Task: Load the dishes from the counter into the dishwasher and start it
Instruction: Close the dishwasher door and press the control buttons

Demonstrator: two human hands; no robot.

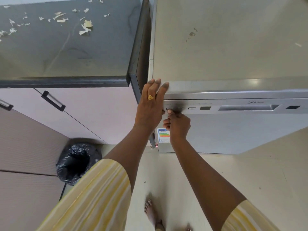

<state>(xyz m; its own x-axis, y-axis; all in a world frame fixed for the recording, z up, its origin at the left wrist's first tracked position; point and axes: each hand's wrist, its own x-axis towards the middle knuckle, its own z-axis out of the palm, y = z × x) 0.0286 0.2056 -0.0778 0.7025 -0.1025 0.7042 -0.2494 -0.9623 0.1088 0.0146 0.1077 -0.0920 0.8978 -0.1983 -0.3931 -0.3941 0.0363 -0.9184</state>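
Observation:
The silver dishwasher (pixel 241 130) stands with its door closed, beside the dark counter (pixel 66 47). No dishes are in sight. My left hand (pixel 150 107), wearing a gold ring, rests with straight fingers on the front left corner of the dishwasher's top. My right hand (pixel 178 125) is curled into a loose fist just below the control panel (pixel 205 108). One digit sticks up and presses a button (pixel 170 108) at the panel's left end. It holds nothing.
Scraps of peel or paper litter the counter's far part. Pink cabinet doors with dark handles (pixel 53 100) sit under the counter. A bin with a black liner (pixel 76 162) stands on the floor at left. My bare foot (pixel 151 212) is on the pale floor.

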